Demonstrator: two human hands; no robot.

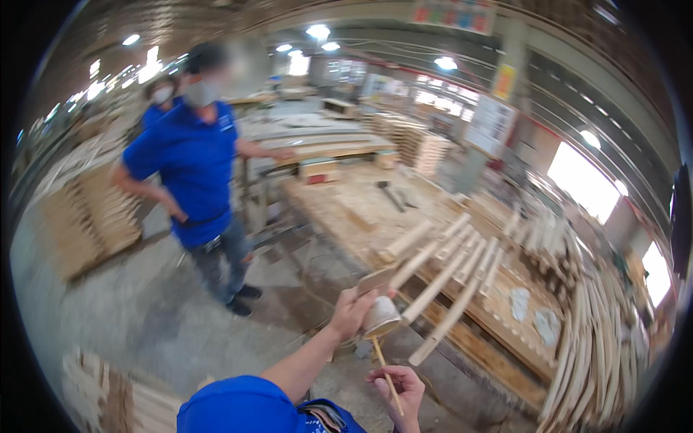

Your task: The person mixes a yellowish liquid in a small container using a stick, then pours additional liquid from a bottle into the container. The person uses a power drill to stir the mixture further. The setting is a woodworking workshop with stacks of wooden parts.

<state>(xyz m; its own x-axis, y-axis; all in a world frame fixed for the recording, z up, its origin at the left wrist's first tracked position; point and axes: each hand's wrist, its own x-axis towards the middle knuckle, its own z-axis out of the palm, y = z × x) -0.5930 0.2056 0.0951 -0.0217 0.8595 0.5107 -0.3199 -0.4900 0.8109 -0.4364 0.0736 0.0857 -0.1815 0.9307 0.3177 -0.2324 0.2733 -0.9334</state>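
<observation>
Fingers of the left hand (351,310) are being kept closed around a small pale cup (380,317), which is being held in the air just in front of the near edge of the counter (346,209). The cup is being tilted, its mouth turned down and toward the person, its base pointing up and away toward a small flat wooden piece (377,280) that is also being pinched at the fingertips. Fingers of the right hand (399,386) are being curled narrowly around a thin wooden stick (384,370). The long axis of the stick is being kept steep, running from the right hand up and slightly left, so that its upper end is pointing into the mouth of the cup; whether the tip is touching the inside cannot be told.

Long pale wooden spindles (447,281) are being shown fanned out over the counter beyond the cup, their long axes slanting from lower left to upper right. More spindles (599,339) are being shown stacked at the right. A standing person in a blue shirt (195,162) is being seen well apart at the left, one hand resting on a farther bench, beside stacked wooden parts (90,216).
</observation>
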